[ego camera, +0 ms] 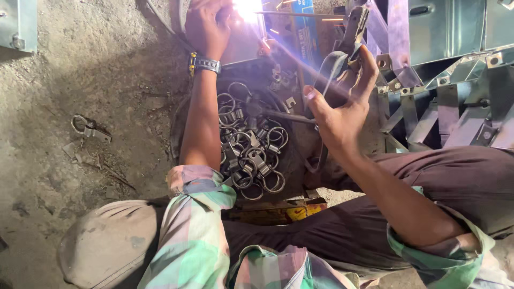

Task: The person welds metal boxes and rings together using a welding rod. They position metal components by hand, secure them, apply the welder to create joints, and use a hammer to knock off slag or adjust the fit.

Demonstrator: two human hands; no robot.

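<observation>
Welding under way: right hand [342, 115] gripping electrode holder [350, 32], arc [249, 8] beside left hand [208, 27] steadying workpiece; left grip unclear. Next: steady rod feed.

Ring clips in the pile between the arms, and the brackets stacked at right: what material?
Ring clips: bare steel by the look, grey, dull shine, wire rings on flat stamped tabs. Brackets: sheet metal, likely galvanised or plain steel, pale grey, folded edges, bolt holes. Purple tint is welding glare.

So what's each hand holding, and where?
Right hand wraps the handle of a welding electrode holder. Left hand steadies a metal piece; exact grip hidden by glare.
</observation>
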